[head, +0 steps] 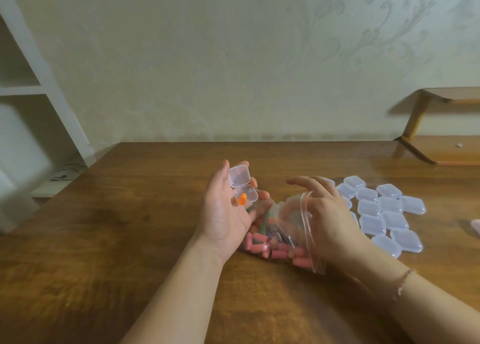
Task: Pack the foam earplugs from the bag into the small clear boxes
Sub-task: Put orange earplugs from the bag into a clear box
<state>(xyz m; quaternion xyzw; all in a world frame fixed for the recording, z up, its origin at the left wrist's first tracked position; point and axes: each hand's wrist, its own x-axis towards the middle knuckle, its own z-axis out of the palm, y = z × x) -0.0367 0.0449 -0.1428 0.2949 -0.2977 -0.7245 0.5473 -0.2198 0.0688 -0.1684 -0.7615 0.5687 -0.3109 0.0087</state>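
The left hand [228, 214], palm up, cradles an open box [242, 188] in its curled fingers [255, 188]; one orange earplug [242, 200] sits in its lower half, lid hinged back. The right hand [324, 208] hovers over the bag [283, 232] of earplugs lying on the desk [130, 227], fingers loosely spread, gripping nothing. Closed boxes [384, 214] cluster just right of it.
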